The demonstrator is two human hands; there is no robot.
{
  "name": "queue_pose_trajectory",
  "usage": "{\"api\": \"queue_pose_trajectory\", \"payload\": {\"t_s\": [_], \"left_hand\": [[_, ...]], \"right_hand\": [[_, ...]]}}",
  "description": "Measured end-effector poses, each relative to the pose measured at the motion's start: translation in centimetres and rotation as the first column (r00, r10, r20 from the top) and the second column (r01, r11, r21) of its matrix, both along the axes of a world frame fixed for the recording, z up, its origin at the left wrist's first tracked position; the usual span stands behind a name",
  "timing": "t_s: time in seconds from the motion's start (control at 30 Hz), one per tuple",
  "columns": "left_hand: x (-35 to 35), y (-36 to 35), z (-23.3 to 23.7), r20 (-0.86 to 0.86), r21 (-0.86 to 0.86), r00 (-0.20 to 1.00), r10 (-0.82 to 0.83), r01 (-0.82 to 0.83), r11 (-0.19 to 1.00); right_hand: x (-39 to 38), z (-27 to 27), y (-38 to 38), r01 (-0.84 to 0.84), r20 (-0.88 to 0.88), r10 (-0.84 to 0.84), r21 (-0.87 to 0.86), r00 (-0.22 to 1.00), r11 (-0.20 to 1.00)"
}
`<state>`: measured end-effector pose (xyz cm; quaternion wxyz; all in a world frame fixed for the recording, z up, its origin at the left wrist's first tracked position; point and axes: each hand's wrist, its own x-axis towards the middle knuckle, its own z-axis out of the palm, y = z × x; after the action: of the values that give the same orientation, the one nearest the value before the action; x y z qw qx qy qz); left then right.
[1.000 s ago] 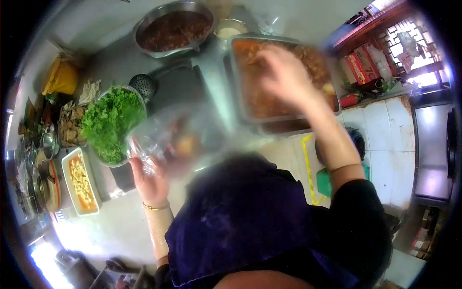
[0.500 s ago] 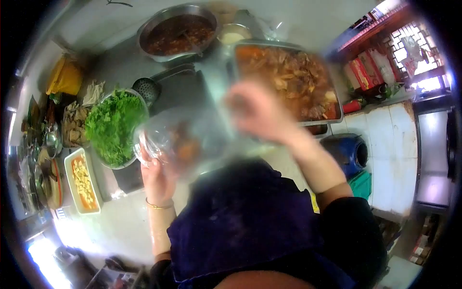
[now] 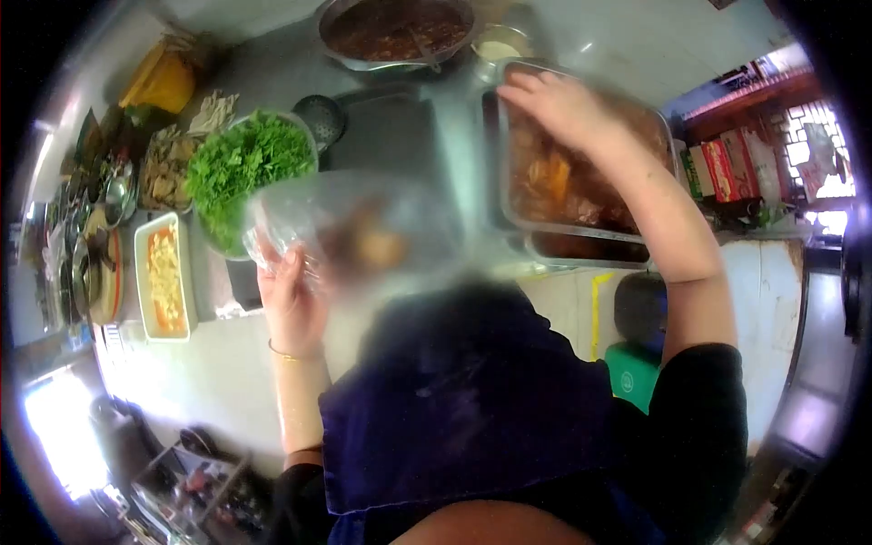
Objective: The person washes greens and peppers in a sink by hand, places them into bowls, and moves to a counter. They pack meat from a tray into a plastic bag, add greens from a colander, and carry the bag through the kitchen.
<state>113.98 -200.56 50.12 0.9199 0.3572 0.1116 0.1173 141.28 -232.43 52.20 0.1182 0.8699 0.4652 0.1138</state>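
Note:
On the left, my left hand (image 3: 295, 295) is closed around the edge of a clear plastic bag (image 3: 413, 213). Brownish food lies blurred inside the bag, which stretches to the right in front of my apron. My right hand (image 3: 568, 109) is over the far left part of a metal tray (image 3: 507, 186) of reddish-brown stewed food, fingers stretched out near its far rim. Nothing shows in its fingers. A bowl of chopped green herbs (image 3: 245, 168) is just beyond my left hand, partly behind the bag.
A large metal bowl of dark red sauce (image 3: 395, 36) stands at the back, beside a small pale-filled bowl (image 3: 500, 44). A black skimmer (image 3: 320, 123) lies by the herbs. At left is a white tray of yellow cubes (image 3: 164, 282). A green bin (image 3: 633, 377) stands below the counter.
My right hand has moved away and to the right, from beside the bag to over the stew tray, and its fingers have spread. The view has shifted; my left hand still holds the bag.

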Motion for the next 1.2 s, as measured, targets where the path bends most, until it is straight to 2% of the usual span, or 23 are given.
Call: {"api": "queue_pose_trajectory", "payload": {"t_s": [0.07,0.1,0.2,0.23,0.27,0.33,0.37,0.47,0.5,0.53,0.57,0.6,0.67,0.77,0.8,0.83,0.87,0.9,0.93,1.0,1.1,1.2], "left_hand": [[-0.2,-0.4,0.6,-0.062,0.106,0.995,0.076,-0.069,0.992],[-0.6,-0.2,0.4,-0.059,0.119,0.996,0.067,-0.060,0.991],[-1.1,-0.1,0.5,-0.097,0.123,0.992,0.081,-0.069,0.990],[-1.1,-0.2,0.3,-0.059,0.086,0.997,0.056,-0.051,0.995],[-1.3,0.0,0.1,-0.023,0.052,0.999,0.033,-0.032,0.998],[-1.7,-0.2,0.0,-0.012,0.015,0.999,0.031,-0.031,0.999],[-1.8,-0.2,0.2,-0.040,0.013,0.998,0.049,-0.048,0.999],[-1.6,-0.5,0.1,-0.050,0.034,0.997,0.059,-0.057,0.998],[-1.3,-0.9,0.3,-0.055,0.038,0.997,0.054,-0.052,0.998],[-1.0,-1.1,0.5,-0.059,0.045,0.997,0.040,-0.037,0.998],[-0.6,-1.3,0.7,-0.063,0.048,0.997,0.033,-0.030,0.998],[-0.2,-1.5,0.8,-0.067,0.050,0.997,0.028,-0.025,0.998],[0.5,-1.5,1.4,-0.066,0.072,0.997,0.029,-0.024,0.997],[0.1,-0.4,0.8,-0.068,0.096,0.998,0.017,-0.011,0.995],[0.0,-0.2,0.4,-0.055,0.073,0.998,-0.008,0.012,0.997],[0.1,-0.1,0.0,-0.038,0.048,0.999,-0.030,0.032,0.998],[0.1,-0.2,-0.2,-0.018,0.023,0.999,-0.046,0.047,0.999],[0.0,-0.4,-0.1,-0.039,0.010,0.999,-0.033,0.034,0.999],[0.0,-0.8,0.2,-0.061,0.000,0.998,-0.025,0.025,1.000],[0.0,-0.7,0.3,-0.069,-0.010,0.997,-0.034,0.033,0.999],[-0.2,-0.1,-0.2,-0.060,-0.020,0.998,-0.030,0.028,0.999],[-0.2,0.2,-0.3,-0.090,-0.025,0.996,0.006,-0.008,1.000]], "right_hand": [[0.7,0.4,0.6,0.051,-0.126,-0.067,-0.125,0.990,0.991],[0.6,1.0,0.9,0.069,-0.162,-0.089,-0.127,0.983,0.990],[1.1,1.3,-0.1,0.052,-0.302,-0.043,0.024,0.952,0.998],[1.1,1.7,-0.5,0.092,-0.320,-0.072,0.049,0.945,0.995],[1.2,1.9,-1.1,0.165,-0.382,-0.098,0.147,0.919,0.975],[1.3,2.0,-2.1,0.321,-0.510,-0.119,0.328,0.852,0.889],[0.9,2.3,-2.4,0.467,-0.623,-0.136,0.406,0.771,0.786],[-3.7,3.6,0.6,0.555,-0.774,0.197,0.582,0.601,0.594],[-5.8,3.2,2.7,0.444,-0.702,0.172,0.600,0.691,0.665],[-8.8,4.1,5.3,0.479,-0.787,0.124,0.484,0.604,0.733],[-10.6,1.5,7.4,0.422,-0.785,0.262,0.544,0.562,0.725],[-12.3,-1.3,9.5,0.203,-0.550,0.405,0.741,0.730,0.639],[-14.9,-2.9,12.5,0.175,-0.504,0.438,0.780,0.744,0.600],[-12.5,-0.1,9.3,0.134,-0.418,0.278,0.727,0.865,0.674],[-11.0,1.7,7.4,0.219,-0.481,0.115,0.583,0.869,0.782],[-9.3,2.7,5.6,0.262,-0.422,-0.063,0.433,0.904,0.862],[-8.2,2.8,3.8,0.255,-0.336,-0.111,0.422,0.935,0.870],[-7.6,3.1,2.5,0.270,-0.268,-0.196,0.277,0.943,0.922],[-6.5,1.9,1.0,0.262,-0.280,-0.218,0.130,0.935,0.956],[-5.8,1.3,0.1,0.224,-0.416,-0.164,0.099,0.894,0.970],[-6.4,1.9,-0.1,0.236,-0.422,-0.166,0.120,0.891,0.964],[-7.1,1.2,-1.3,0.150,-0.307,-0.054,0.297,0.950,0.943]]}}
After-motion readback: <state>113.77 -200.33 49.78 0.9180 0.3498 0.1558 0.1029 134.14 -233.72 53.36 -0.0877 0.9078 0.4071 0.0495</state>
